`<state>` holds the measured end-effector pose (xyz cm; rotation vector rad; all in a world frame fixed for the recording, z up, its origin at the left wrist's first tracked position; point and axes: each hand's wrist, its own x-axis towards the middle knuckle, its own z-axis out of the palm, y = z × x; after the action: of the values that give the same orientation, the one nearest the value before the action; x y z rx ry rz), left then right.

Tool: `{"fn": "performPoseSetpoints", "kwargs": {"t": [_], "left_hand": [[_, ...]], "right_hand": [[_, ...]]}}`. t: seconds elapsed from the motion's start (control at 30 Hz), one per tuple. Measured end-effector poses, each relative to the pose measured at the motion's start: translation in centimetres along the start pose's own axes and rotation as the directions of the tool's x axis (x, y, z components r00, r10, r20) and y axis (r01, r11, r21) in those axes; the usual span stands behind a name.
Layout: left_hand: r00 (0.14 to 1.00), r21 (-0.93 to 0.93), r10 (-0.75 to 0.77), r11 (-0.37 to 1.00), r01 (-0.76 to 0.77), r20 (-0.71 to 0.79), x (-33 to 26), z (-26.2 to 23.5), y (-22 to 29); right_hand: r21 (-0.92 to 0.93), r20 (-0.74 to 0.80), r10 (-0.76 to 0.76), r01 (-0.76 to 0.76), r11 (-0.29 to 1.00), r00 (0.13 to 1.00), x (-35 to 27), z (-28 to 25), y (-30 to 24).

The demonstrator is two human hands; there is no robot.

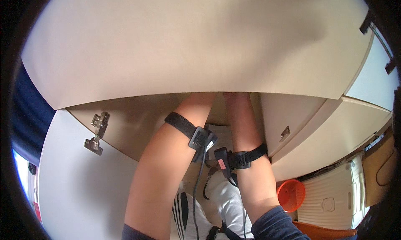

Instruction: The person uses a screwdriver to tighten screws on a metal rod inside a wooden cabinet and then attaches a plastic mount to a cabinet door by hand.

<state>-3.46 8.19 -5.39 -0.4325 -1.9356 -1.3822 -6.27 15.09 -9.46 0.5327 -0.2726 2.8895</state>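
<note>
Both my forearms reach into an open cabinet under a wide beige top panel (200, 43). My left hand (205, 97) disappears beneath the panel's front edge at the wrist, so its fingers are hidden. Just to its right, only the base of my right hand (237, 95) shows at the same edge; its fingers are out of sight too. What either hand touches or holds inside cannot be seen. Black straps with small devices and cables wrap my left forearm (156, 173) and my right forearm (257, 181).
A white cabinet door (79, 177) stands open at the left on a metal hinge (98, 131). A hinge plate (285, 133) sits on the inner right side. Farther right are a red-orange bucket (291, 195), a cream plastic case (330, 198) and a brown cardboard piece (382, 160).
</note>
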Motion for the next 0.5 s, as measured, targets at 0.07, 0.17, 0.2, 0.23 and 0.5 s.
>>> {"fn": "performPoseSetpoints", "kwargs": {"t": [0.07, 0.17, 0.2, 0.23, 0.5], "left_hand": [[1.000, -0.003, -0.005, 1.000, 0.005, -0.005, -0.1, 0.0, 0.0], [1.000, -0.007, -0.017, 1.000, 0.017, -0.009, -0.3, -0.2, -0.1], [1.000, -0.003, -0.026, 1.000, 0.026, -0.012, -0.4, -0.5, -0.2], [0.999, -0.003, -0.033, 0.999, 0.033, -0.011, -0.4, -0.8, -0.3], [0.998, -0.053, -0.061, 0.997, 0.060, -0.006, 0.3, 0.4, 0.8]], "right_hand": [[0.015, 0.006, 0.004, -0.004, 1.000, 1.000, 0.1, -0.1, 0.3], [0.026, 0.012, 0.016, -0.017, 1.000, 1.000, -0.2, -0.2, 0.4], [0.030, 0.014, 0.024, -0.024, 0.999, 1.000, -0.3, -0.2, 0.7], [0.038, 0.018, 0.029, -0.030, 0.999, 0.999, -0.4, -0.2, 0.9], [0.110, 0.074, 0.028, -0.036, 0.993, 0.997, 1.2, -2.9, 0.5]]}}
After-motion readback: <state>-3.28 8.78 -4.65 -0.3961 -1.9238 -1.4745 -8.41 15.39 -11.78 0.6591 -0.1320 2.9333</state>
